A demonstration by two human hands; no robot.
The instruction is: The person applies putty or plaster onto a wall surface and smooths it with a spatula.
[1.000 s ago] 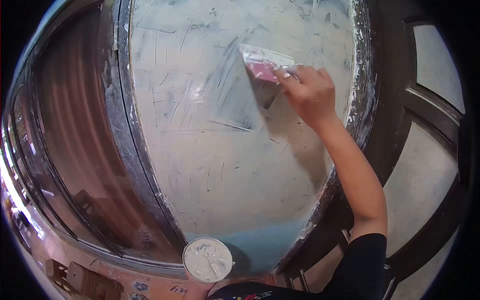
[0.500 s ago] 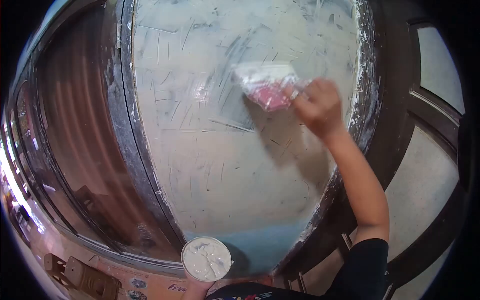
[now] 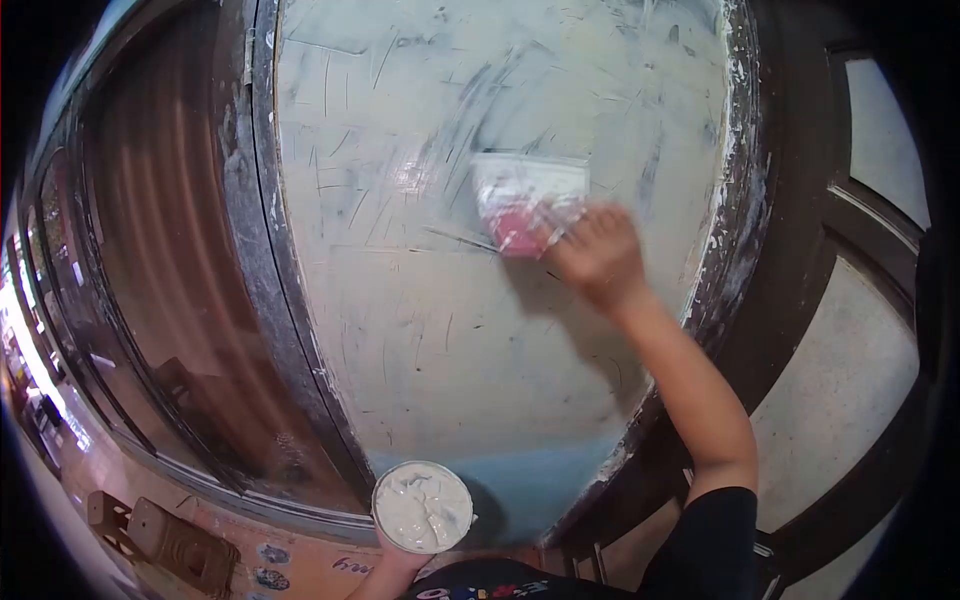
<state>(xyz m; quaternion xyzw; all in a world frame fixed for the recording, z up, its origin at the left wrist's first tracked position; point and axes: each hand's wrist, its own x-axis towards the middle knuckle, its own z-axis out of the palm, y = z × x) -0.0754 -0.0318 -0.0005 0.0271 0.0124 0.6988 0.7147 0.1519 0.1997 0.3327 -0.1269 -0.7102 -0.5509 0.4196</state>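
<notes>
Your left hand (image 3: 393, 566), low and mostly hidden, grips a round tub (image 3: 421, 507) of white filler from beneath, holding it in front of the lower edge of the coated panel (image 3: 440, 340). Up and to the right of it, your right hand (image 3: 597, 258) is closed on a pink-handled scraper (image 3: 527, 195). The filler-smeared blade lies against the panel just above that hand's fingers.
</notes>
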